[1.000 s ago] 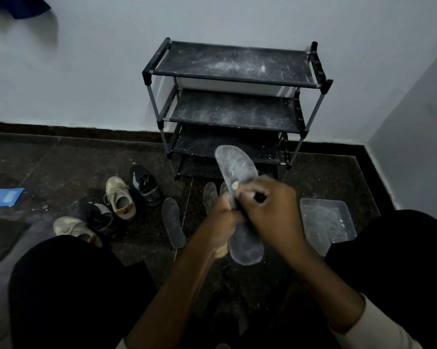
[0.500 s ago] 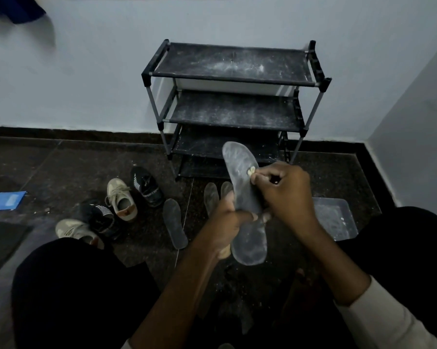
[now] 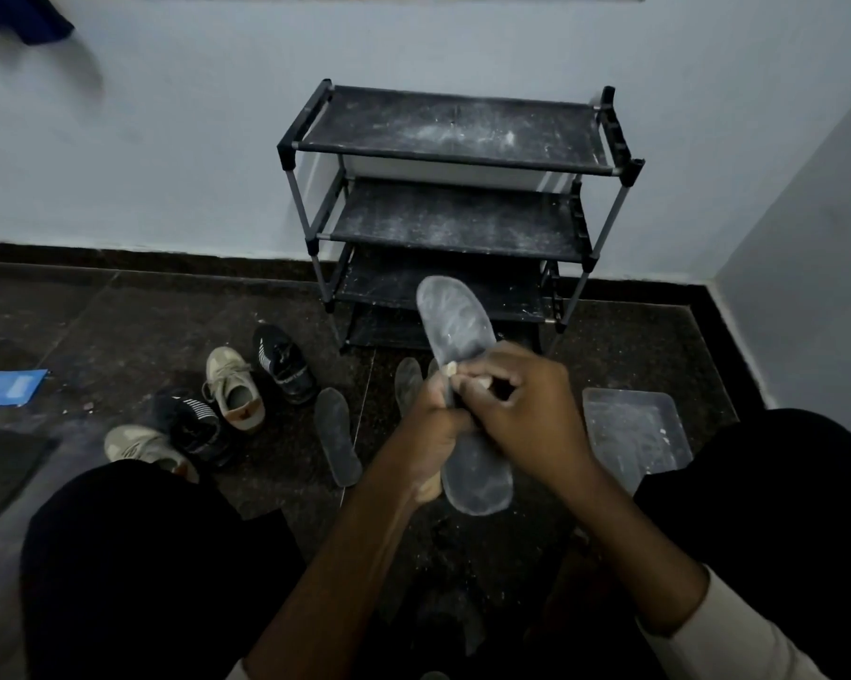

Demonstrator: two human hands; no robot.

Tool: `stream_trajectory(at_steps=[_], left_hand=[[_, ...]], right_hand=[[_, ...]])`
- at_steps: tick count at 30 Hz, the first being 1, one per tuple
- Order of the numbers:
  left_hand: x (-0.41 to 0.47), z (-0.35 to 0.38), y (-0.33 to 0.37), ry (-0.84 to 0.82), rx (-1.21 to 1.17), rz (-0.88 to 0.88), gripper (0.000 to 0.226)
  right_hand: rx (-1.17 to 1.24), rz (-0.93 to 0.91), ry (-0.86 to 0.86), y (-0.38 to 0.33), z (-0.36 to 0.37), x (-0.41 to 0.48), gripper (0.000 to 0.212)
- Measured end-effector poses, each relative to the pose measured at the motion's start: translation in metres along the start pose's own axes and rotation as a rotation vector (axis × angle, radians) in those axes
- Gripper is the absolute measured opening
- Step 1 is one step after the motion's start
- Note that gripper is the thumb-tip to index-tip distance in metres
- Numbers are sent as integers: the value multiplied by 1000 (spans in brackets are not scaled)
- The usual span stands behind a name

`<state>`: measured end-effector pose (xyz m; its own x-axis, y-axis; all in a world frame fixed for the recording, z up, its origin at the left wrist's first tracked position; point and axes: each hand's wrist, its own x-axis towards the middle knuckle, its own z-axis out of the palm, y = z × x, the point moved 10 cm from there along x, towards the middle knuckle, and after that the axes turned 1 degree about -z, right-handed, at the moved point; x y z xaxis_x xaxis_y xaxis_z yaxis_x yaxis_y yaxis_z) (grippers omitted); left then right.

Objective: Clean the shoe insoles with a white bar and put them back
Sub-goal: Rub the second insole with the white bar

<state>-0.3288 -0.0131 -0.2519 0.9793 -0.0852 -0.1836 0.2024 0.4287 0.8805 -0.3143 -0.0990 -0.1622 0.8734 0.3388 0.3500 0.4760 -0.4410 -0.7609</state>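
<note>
Quick update from in front of the shoe rack [image 3: 455, 135]: the held insole [image 3: 455, 321] is up in the air right in front of the rack's lowest shelves, toe end pointing up at it and heel end toward the person. The left hand [image 3: 431, 424] has its fingers wrapped round the middle of the insole, same grip as half a second ago.

The right hand [image 3: 526, 414] is where the change is. It pinches the little white bar [image 3: 450, 369] between thumb and fingertips, the other fingers curled in, and presses it on the insole's face. Half a second back that bar sat further up toward the toe. It has now slid down and across to the insole's left edge, just above the left hand, so more of the chalky grey toe area shows.

With the right wrist shifted, more of the clear plastic tray [image 3: 629, 429], on the floor in front of the rack's right leg, is in view.

Nothing else has moved: two more insoles [image 3: 337, 434] lie flat on the floor in front of the rack, and four shoes [image 3: 232, 385] sit in a cluster off its left front corner.
</note>
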Motion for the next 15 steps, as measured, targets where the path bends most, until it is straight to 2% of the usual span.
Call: stream_trajectory(at_steps=[2,6,9,11,15], left_hand=[[0,-4,-2,11,2,0,56],[-3,5,-2,-58,-19,-15,56],[-1,4,-2,-40,4,2,42],[0,0,-2,-8,4,12,41],[-3,11,-4,-77,-14,-31,53]], right_hand=[[8,-37,-32,-3,4,1,11],[-38,-16,140,12,-22,15,15],[57,-94,-58,-2,1,8,15],[72,-115,-161,-3,10,5,14],[40,-82,-14,7,-15,18,14]])
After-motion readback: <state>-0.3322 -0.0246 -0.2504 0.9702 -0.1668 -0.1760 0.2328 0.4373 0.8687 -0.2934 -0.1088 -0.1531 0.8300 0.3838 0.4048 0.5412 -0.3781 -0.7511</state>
